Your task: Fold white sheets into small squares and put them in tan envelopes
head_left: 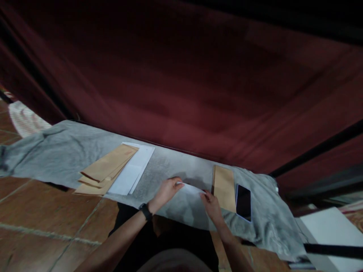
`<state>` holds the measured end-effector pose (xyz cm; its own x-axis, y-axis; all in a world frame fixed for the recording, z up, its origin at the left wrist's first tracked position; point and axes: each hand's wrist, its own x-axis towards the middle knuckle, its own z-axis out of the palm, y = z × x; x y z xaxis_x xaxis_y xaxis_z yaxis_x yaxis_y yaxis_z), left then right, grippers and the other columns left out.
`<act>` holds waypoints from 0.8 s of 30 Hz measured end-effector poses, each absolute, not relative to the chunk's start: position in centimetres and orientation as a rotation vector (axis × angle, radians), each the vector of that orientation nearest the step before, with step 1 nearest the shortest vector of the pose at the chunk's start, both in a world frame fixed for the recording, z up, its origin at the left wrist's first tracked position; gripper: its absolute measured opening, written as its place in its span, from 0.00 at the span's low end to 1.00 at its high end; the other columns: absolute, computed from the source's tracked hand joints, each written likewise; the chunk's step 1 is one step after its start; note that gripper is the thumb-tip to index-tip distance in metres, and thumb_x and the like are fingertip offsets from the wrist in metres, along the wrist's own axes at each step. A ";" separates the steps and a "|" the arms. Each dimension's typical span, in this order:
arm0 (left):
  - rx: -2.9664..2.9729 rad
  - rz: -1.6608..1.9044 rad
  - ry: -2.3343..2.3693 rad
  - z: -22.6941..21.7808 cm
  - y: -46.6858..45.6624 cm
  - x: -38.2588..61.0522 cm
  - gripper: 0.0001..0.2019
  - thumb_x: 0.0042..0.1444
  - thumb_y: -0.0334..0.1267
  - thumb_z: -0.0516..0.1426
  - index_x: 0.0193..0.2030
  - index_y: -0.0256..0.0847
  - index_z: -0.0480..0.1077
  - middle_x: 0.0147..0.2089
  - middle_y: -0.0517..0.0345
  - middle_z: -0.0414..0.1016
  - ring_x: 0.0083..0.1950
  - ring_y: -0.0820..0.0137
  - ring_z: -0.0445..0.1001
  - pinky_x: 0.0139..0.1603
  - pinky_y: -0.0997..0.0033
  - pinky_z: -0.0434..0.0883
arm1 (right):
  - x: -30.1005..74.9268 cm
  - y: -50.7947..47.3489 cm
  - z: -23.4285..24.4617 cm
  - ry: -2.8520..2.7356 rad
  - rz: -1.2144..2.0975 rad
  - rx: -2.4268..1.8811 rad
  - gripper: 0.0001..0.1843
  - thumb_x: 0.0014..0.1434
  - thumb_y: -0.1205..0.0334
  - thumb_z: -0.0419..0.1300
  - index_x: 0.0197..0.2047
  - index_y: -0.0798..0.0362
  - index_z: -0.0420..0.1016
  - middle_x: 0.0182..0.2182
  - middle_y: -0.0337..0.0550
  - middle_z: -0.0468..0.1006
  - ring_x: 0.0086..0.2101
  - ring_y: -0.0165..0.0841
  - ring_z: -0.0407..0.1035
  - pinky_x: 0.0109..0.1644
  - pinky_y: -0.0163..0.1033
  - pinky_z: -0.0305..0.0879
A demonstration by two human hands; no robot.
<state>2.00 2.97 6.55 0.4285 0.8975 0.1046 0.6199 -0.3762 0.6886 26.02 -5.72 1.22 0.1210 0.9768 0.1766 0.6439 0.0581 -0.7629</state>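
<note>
A folded white sheet of paper [192, 187] lies on the grey cloth [62, 151] between my two hands. My left hand [167, 190], with a black band on its wrist, pinches the sheet's left end. At the right end, the fingers of my right hand [211, 204] are closed on the paper. A brown envelope [224, 187] lies just right of my right hand. A dark phone [243, 202] rests beside that envelope.
A fanned pile of brown envelopes [104, 170] and white sheets [133, 172] lies at the left of the cloth. A dark red curtain [198, 75] hangs behind. Brown floor tiles [42, 215] show in front, and a white box [331, 230] sits at the right.
</note>
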 end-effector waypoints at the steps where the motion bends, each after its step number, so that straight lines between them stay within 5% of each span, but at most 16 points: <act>1: 1.940 0.743 1.276 6.5 3.3 1.9 0.11 0.63 0.45 0.55 0.37 0.42 0.74 0.32 0.59 0.77 0.35 0.67 0.76 0.38 0.70 0.70 | 25.9 -5.5 1.4 -1.556 0.584 -1.678 0.23 0.68 0.47 0.49 0.42 0.52 0.81 0.30 0.43 0.82 0.31 0.37 0.76 0.34 0.39 0.72; 5: 1.392 0.905 1.181 5.1 3.3 1.7 0.15 0.56 0.48 0.59 0.43 0.39 0.72 0.34 0.59 0.77 0.36 0.68 0.76 0.37 0.71 0.70 | 25.0 -4.4 1.2 -1.424 0.558 -1.748 0.25 0.68 0.44 0.48 0.38 0.51 0.79 0.25 0.38 0.79 0.26 0.33 0.72 0.28 0.34 0.66; 10: 1.292 0.795 1.280 1.9 2.1 1.8 0.25 0.53 0.36 0.58 0.60 0.39 0.67 0.30 0.63 0.75 0.31 0.69 0.75 0.33 0.72 0.70 | 24.0 -3.4 -0.2 -1.381 0.457 -1.832 0.21 0.67 0.47 0.48 0.35 0.49 0.77 0.23 0.39 0.77 0.25 0.36 0.72 0.29 0.37 0.65; 14: 1.444 0.713 1.410 1.0 2.4 2.4 0.27 0.56 0.31 0.55 0.64 0.37 0.64 0.28 0.65 0.73 0.28 0.70 0.73 0.31 0.72 0.70 | 23.7 -3.2 -1.4 -1.379 0.393 -1.877 0.20 0.67 0.50 0.48 0.48 0.50 0.76 0.30 0.45 0.81 0.29 0.39 0.76 0.33 0.39 0.67; 18: 1.626 0.794 1.484 0.9 2.7 3.0 0.25 0.55 0.26 0.55 0.60 0.38 0.68 0.35 0.59 0.76 0.36 0.68 0.76 0.40 0.68 0.74 | 23.4 -3.4 -2.1 -1.516 0.122 -1.968 0.25 0.70 0.53 0.45 0.65 0.53 0.64 0.41 0.52 0.83 0.34 0.42 0.78 0.37 0.41 0.70; 24: 1.846 0.762 1.589 0.6 2.1 3.5 0.23 0.55 0.22 0.54 0.58 0.38 0.70 0.48 0.51 0.76 0.45 0.66 0.77 0.51 0.65 0.74 | 23.0 -3.5 -1.6 -1.692 -0.165 -2.016 0.26 0.71 0.61 0.44 0.70 0.53 0.59 0.49 0.55 0.78 0.45 0.45 0.75 0.48 0.48 0.71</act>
